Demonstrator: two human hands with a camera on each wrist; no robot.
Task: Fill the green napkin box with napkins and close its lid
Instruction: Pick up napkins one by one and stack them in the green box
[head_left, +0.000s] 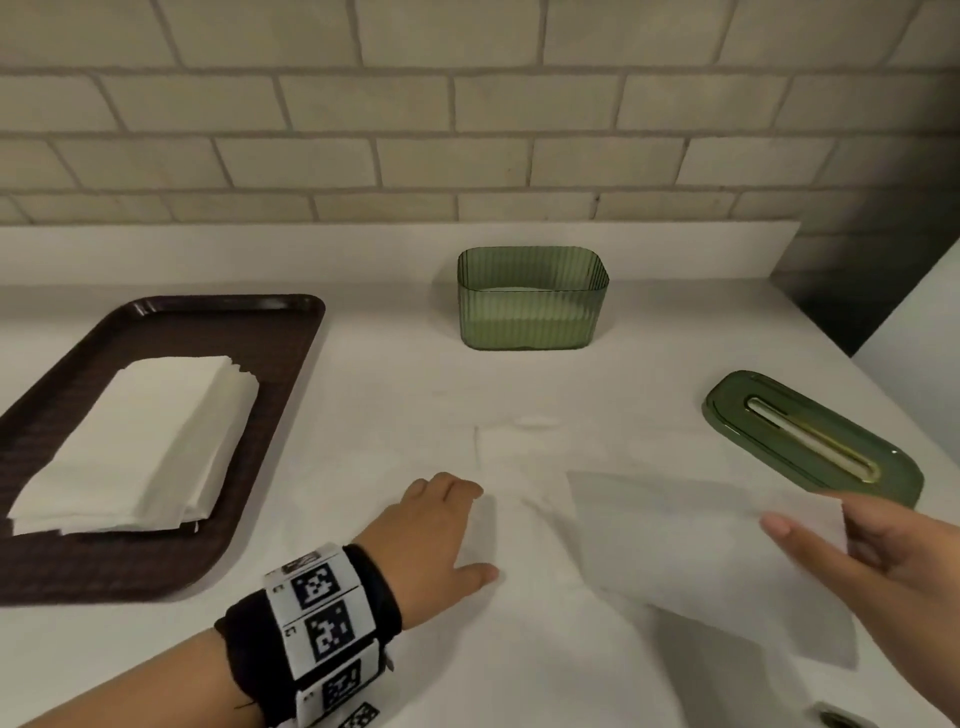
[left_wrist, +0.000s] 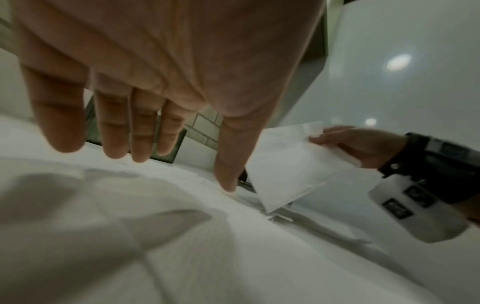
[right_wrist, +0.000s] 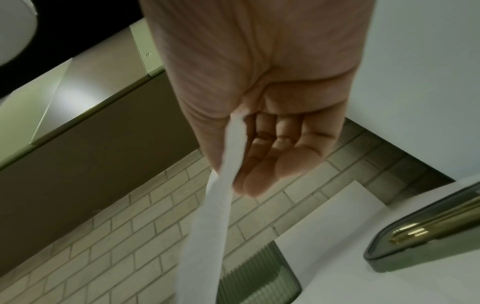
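Two hands in view. Right hand (head_left: 878, 561), lower right of the head view, pinches one edge of a single white napkin (head_left: 691, 556) between thumb and fingers, lifted off the white counter (head_left: 395, 395). Left hand (head_left: 441, 530), bottom centre, fingers straight and spread, flat on the counter, holding nothing. Green napkin box (head_left: 532, 317) sits open at upper centre near the tiled wall (head_left: 467, 104). Its lid (head_left: 810, 436) lies flat at right, apart from the box. Napkin stack (head_left: 135, 447) on the brown tray (head_left: 270, 364) at left.
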